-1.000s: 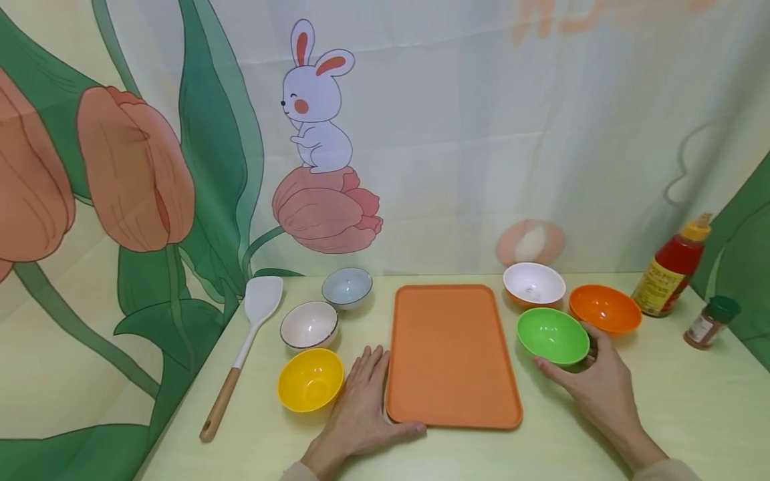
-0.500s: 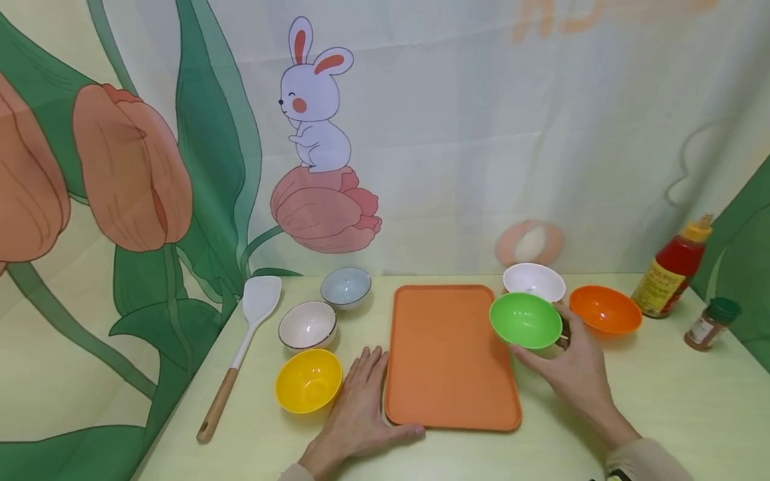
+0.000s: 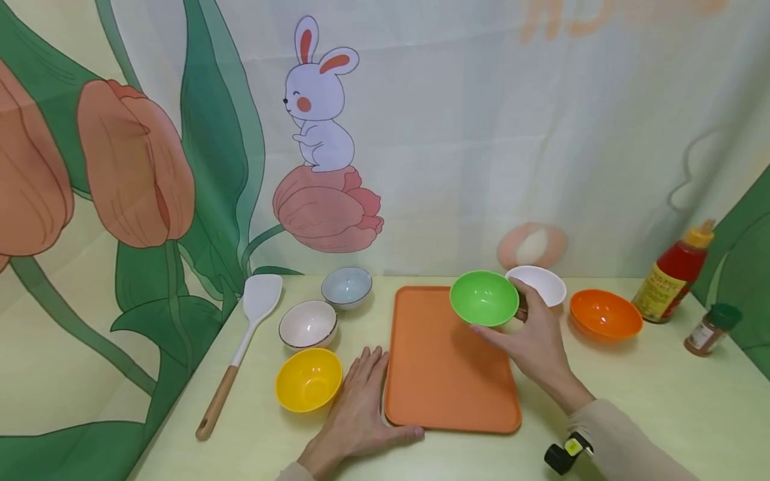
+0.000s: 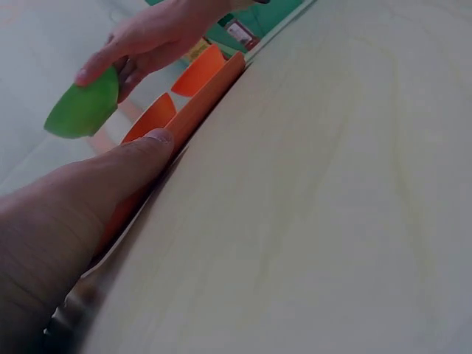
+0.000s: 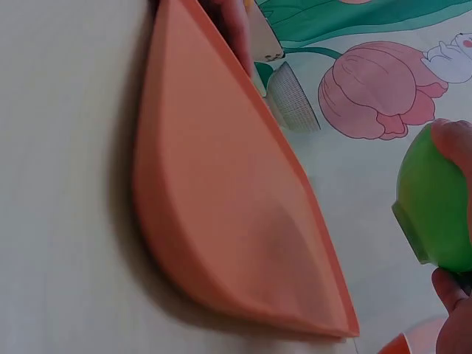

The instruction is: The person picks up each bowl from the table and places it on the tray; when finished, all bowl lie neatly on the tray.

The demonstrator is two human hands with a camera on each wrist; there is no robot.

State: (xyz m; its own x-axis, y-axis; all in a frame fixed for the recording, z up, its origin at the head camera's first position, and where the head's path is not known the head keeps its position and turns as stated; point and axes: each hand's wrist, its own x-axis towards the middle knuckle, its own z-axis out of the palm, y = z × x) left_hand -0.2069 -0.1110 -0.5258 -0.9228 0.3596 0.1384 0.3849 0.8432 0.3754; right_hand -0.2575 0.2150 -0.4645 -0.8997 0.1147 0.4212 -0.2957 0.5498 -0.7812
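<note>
My right hand (image 3: 535,341) grips a green bowl (image 3: 484,298) by its right side, thumb at the near rim. The bowl is upright and raised above the far right part of an orange tray (image 3: 451,374); in the right wrist view the green bowl (image 5: 435,203) hangs clear of the tray's surface (image 5: 228,162). My left hand (image 3: 361,411) lies with fingers straight along the tray's left edge, its thumb (image 4: 147,151) reaching along the near edge. Close by the left fingers stands a yellow bowl (image 3: 309,381).
Left of the tray are a cream bowl (image 3: 309,325), a pale blue bowl (image 3: 347,288) and a white spatula (image 3: 240,354) with a wooden handle. To its right stand a white bowl (image 3: 544,284), an orange bowl (image 3: 605,315), a red sauce bottle (image 3: 674,274) and a green-capped spice jar (image 3: 712,329).
My right hand has lifted the green bowl from beside the orange bowl and carried it left, over the tray. The left hand has stayed at the tray's edge.
</note>
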